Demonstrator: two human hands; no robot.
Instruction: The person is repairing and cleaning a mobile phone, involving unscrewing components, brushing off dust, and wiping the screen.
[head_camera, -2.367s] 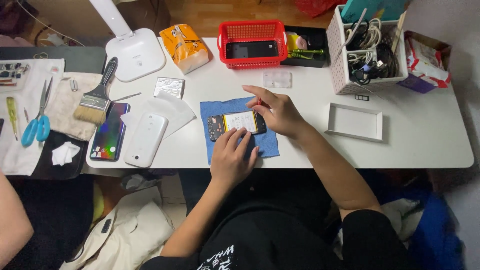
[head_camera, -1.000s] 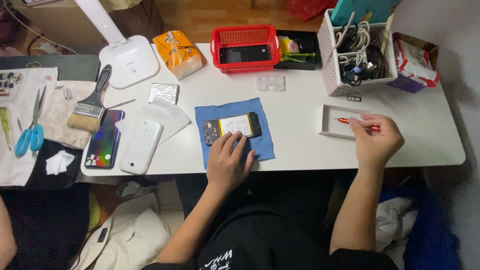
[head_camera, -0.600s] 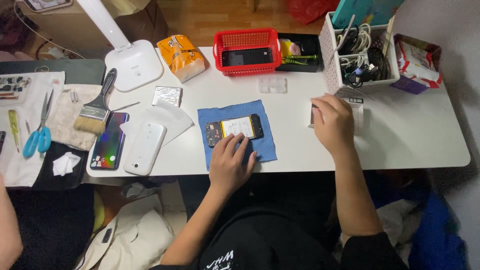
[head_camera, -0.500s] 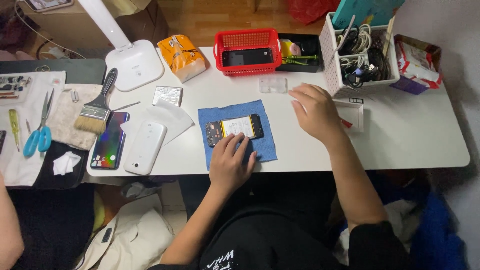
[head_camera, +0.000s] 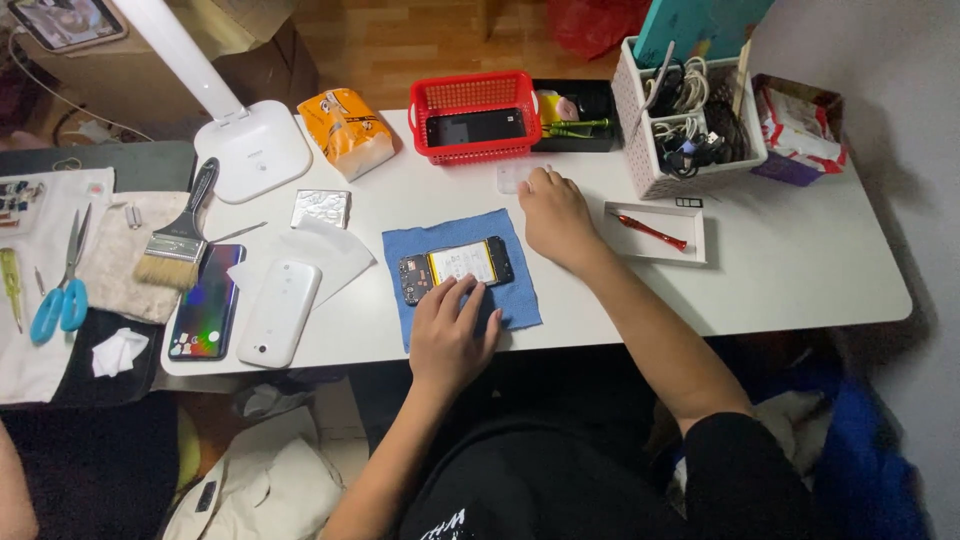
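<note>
Head view: opened phone (head_camera: 455, 270), back off with its insides showing, lies on blue cloth (head_camera: 515, 300) near the front edge of the white table (head_camera: 800, 270). Left hand (head_camera: 450, 335) rests flat on the cloth, fingers loosely spread, tips touching the phone's near edge, gripping nothing. Right hand (head_camera: 555, 215) is past the cloth's far right corner, palm down, fingertips at a small clear plastic box (head_camera: 512, 177); can't tell if it grips it. Red screwdriver (head_camera: 650, 232) sits in white tray (head_camera: 690, 250), just right of that hand.

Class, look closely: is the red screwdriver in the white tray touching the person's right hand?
Apart. The head view shows the red screwdriver lying in the white tray, with bare table between it and the right hand.
</note>
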